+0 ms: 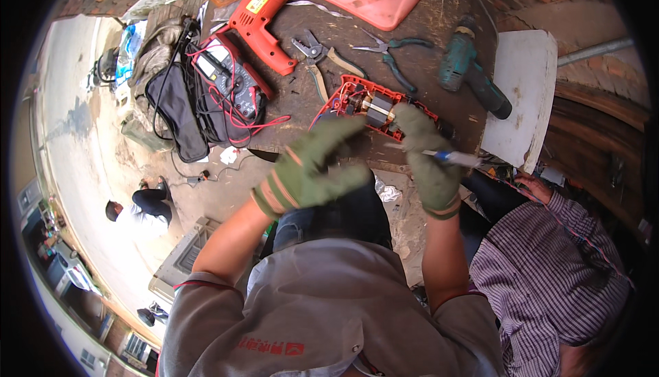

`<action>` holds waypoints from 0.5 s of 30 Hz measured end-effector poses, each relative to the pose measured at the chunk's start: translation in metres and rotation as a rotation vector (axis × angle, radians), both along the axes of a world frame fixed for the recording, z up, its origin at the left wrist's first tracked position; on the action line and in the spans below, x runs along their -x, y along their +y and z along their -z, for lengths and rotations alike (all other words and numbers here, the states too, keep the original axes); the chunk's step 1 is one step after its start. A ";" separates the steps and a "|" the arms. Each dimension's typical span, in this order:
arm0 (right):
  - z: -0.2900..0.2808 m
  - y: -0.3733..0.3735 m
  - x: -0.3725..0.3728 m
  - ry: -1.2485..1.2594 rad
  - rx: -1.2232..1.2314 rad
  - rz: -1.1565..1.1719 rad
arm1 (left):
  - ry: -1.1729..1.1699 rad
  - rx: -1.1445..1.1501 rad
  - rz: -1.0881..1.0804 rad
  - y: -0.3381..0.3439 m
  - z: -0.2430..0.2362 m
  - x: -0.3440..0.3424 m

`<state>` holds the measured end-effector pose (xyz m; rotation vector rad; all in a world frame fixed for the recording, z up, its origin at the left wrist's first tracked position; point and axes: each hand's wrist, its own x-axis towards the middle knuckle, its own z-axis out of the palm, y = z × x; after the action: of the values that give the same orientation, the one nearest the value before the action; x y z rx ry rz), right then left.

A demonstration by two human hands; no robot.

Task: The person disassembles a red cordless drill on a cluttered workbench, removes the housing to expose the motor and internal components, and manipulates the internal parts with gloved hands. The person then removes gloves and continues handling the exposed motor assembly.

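Note:
On the near edge of the dark wooden table lies an opened red power tool (350,89), its motor and wires exposed. My left hand (312,168), in a green work glove, is just in front of it with thumb and fingers apart, holding nothing. My gloved right hand (429,161) grips a screwdriver (460,158) with a blue and whitish handle. The screwdriver lies across the palm, its shaft pointing left. The fingertips of that hand reach the right part of the opened tool and hide some of it.
Beyond lie cutting pliers (316,51), long-nose pliers (392,58), a red drill (264,17) and a teal cordless drill (463,65). At left, a red multimeter (233,78) with tangled leads rests by a black bag (180,109). A person in a checked shirt (549,260) is close on the right.

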<state>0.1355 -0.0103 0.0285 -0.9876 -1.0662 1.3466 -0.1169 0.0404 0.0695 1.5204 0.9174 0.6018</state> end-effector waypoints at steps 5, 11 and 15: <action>-0.010 -0.011 0.034 -0.073 0.042 -0.075 | -0.110 -0.134 0.036 -0.029 0.030 -0.015; -0.046 -0.010 -0.006 -0.167 0.342 -0.052 | 0.146 -0.377 -0.046 -0.027 0.045 -0.008; -0.056 0.003 -0.017 -0.394 0.334 -0.088 | 0.285 -0.435 0.001 -0.014 0.034 -0.018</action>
<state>0.1526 -0.0078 0.0848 -1.5149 -1.2071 1.4671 -0.0990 0.0268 0.0360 2.0358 1.0452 0.6205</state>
